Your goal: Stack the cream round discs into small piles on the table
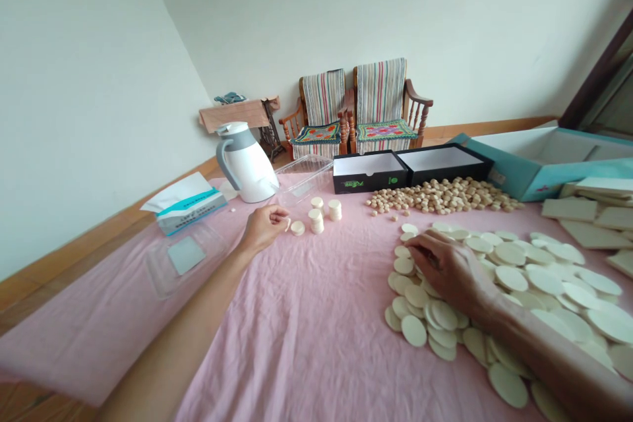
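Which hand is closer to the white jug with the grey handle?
Left. The left hand is in front of the jug; the right hand is far to its right, over the pale discs.

To your left, a white thermos jug [254, 168] with a grey handle [229, 161] stands near a blue-and-white tissue pack [190, 206]. Across the room you face two wooden armchairs [349, 107], each with a striped cover [380, 93] and a crocheted seat pad [384, 131]; left of them stands a side table [270, 124] under a peach cloth [235, 117].
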{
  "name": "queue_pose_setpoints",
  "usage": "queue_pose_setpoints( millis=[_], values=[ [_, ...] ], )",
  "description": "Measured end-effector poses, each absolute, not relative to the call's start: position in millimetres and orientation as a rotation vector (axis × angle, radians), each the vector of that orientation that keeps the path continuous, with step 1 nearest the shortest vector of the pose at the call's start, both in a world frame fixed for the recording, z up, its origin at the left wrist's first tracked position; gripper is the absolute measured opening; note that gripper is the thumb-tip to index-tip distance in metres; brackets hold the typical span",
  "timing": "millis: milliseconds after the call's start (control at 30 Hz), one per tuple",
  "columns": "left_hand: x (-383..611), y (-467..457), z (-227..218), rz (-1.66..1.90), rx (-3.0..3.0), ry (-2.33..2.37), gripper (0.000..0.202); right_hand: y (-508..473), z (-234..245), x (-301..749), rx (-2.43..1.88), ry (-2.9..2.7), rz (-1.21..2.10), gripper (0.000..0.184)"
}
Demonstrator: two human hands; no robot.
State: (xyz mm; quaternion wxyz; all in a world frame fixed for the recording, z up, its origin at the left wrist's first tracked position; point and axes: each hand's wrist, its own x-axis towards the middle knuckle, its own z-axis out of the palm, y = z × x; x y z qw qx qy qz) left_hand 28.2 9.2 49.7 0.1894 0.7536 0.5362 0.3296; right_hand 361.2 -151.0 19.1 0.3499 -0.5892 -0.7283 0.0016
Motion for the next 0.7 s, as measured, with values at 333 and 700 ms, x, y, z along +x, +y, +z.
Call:
queue_pose_setpoints(
  millis=[333, 700],
  values=[
    [11.0, 15.9, 43.5, 0.856, 2.202, 1.644, 0.021, -151.4, 18.3, 360.8, -1.545, -1.897, 0.018, 0.018],
    [10.7, 6.4, 29.6, 0.487, 2.379, 1.798, 0.018, -151.3, 18.0, 360.0, -1.55, -1.904, 0.025, 0.019]
  ],
)
